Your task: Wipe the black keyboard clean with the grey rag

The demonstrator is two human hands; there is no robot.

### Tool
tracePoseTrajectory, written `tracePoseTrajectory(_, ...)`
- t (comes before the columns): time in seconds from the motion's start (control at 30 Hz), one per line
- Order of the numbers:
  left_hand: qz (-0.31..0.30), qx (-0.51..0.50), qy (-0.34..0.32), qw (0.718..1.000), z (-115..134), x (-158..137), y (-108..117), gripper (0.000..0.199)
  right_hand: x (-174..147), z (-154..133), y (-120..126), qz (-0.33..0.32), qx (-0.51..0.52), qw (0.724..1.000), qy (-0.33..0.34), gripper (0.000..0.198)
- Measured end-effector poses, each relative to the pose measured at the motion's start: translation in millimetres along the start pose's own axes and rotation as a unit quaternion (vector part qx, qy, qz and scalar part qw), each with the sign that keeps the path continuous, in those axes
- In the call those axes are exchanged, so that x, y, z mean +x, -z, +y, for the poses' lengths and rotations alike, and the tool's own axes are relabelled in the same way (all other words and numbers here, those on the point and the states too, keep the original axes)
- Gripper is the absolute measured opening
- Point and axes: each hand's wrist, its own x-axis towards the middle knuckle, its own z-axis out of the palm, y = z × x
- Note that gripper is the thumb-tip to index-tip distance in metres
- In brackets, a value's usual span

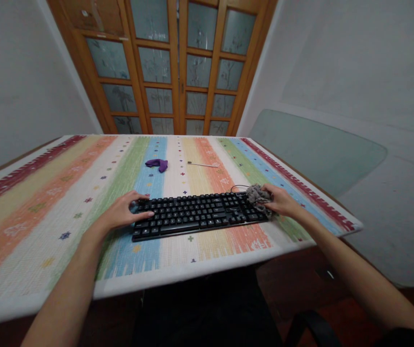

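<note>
A black keyboard (188, 214) lies flat on the striped tablecloth in front of me. My left hand (125, 210) grips its left end, the thumb on the keys and the fingers at the far edge. At the opposite end, my right hand (278, 201) is closed on a crumpled grey fluffy cloth (258, 196). That cloth rests against the right-hand keys and hides some of them. Behind the keyboard's right part, a thin black cable (241, 186) curves away and disappears by the cloth.
Farther back on the tablecloth (94, 197) lie a purple cloth piece (160, 165) and a thin stick (202, 165) with a small dark end. Wooden doors with glass panes (154, 62) stand beyond the table. White walls rise on both sides. A black chair armrest (311, 325) shows below right.
</note>
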Motion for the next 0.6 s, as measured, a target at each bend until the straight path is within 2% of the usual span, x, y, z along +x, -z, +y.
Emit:
tracePoseTrajectory(0.17, 0.007, -0.004, -0.001, 1.000, 0, 0, 0, 0.066, 14, -16, 1, 0.013, -0.024, 0.999, 0.019, 0.033)
tracePoseTrajectory(0.37, 0.001, -0.008, 0.005, 1.000, 2, 0, 1, 0.070, 16, -33, -16, -0.019, -0.110, 0.989, 0.097, 0.011)
tracePoseTrajectory(0.5, 0.000, -0.004, 0.006, 1.000, 2, 0, 1, 0.068, 12, -26, -13, -0.035, -0.154, 0.983, 0.093, 0.027)
tracePoseTrajectory(0.6, 0.002, -0.005, 0.000, 1.000, 2, 0, 1, 0.064, 9, -19, -9, -0.035, -0.169, 0.982, 0.079, 0.030)
